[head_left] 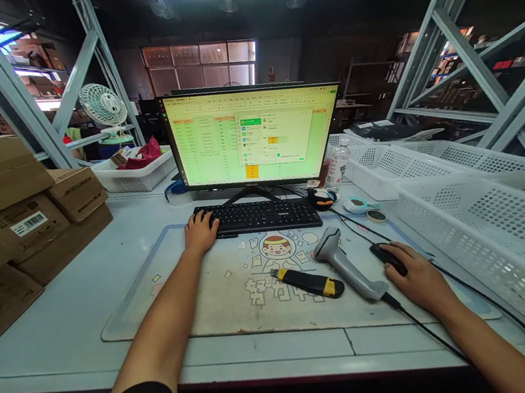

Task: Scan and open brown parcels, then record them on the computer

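Note:
My left hand rests on the left end of a black keyboard, fingers spread over the keys. My right hand lies cupped over a black mouse on the right side of a worn desk mat. Between the hands lie a yellow-and-black utility knife and a grey barcode scanner. A monitor showing a green spreadsheet with a pop-up window stands behind the keyboard.
Cardboard boxes are stacked at the left. White perforated baskets fill the right side. A basket with red items and a fan stand behind. Tape rolls and a bottle sit near the monitor. Cables run across the table.

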### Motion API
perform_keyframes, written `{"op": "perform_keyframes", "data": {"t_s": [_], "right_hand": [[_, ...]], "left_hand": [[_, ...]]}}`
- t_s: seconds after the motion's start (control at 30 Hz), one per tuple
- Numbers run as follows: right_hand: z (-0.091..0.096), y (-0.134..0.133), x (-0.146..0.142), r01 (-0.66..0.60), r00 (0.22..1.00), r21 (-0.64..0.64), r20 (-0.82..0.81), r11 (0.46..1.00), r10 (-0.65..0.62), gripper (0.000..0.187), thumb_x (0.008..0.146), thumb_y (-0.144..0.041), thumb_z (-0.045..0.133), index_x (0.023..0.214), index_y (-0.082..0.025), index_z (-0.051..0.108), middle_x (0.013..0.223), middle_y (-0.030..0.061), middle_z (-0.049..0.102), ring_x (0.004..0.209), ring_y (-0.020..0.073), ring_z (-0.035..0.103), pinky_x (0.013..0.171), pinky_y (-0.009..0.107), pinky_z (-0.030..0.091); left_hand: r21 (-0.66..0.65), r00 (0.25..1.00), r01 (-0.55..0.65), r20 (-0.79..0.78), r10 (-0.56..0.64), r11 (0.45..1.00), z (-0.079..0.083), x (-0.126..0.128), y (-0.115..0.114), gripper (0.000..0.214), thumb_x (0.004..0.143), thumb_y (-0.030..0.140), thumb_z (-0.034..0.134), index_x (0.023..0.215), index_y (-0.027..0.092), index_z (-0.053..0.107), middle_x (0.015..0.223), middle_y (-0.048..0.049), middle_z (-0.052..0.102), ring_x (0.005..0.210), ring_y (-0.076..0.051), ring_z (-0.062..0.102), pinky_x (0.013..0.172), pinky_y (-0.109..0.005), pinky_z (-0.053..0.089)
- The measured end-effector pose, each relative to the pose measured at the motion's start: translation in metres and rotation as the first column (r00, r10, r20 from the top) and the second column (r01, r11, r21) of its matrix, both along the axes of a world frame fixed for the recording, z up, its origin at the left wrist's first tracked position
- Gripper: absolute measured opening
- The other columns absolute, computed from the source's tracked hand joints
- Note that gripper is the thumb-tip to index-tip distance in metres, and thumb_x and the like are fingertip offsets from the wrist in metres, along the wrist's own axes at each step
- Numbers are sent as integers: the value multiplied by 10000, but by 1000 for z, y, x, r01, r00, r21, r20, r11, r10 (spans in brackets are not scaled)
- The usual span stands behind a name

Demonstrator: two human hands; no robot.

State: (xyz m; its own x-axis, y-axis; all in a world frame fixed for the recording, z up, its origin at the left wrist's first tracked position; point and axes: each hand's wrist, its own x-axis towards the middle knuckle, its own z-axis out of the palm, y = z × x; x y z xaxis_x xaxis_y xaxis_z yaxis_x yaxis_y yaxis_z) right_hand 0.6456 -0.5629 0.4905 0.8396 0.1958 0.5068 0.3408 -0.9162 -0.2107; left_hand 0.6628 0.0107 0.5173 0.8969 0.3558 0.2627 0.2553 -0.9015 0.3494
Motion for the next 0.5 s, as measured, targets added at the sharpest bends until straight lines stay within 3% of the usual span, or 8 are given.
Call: {"op": "perform_keyframes", "data": {"t_s": [0.5], "right_hand": [[6, 2, -3, -4, 1000, -16, -20, 1000, 3, 514, 962, -468, 465, 1346, -226, 706, 1430, 122, 686, 1291, 309, 679, 1124, 514, 563]], "left_hand": [[2, 1000, 6, 14, -6, 1000, -4, 3, 3, 583, 1086, 492, 403, 1583, 235, 565, 1708, -116, 439, 1571, -397, 357, 1256, -573, 371]]}}
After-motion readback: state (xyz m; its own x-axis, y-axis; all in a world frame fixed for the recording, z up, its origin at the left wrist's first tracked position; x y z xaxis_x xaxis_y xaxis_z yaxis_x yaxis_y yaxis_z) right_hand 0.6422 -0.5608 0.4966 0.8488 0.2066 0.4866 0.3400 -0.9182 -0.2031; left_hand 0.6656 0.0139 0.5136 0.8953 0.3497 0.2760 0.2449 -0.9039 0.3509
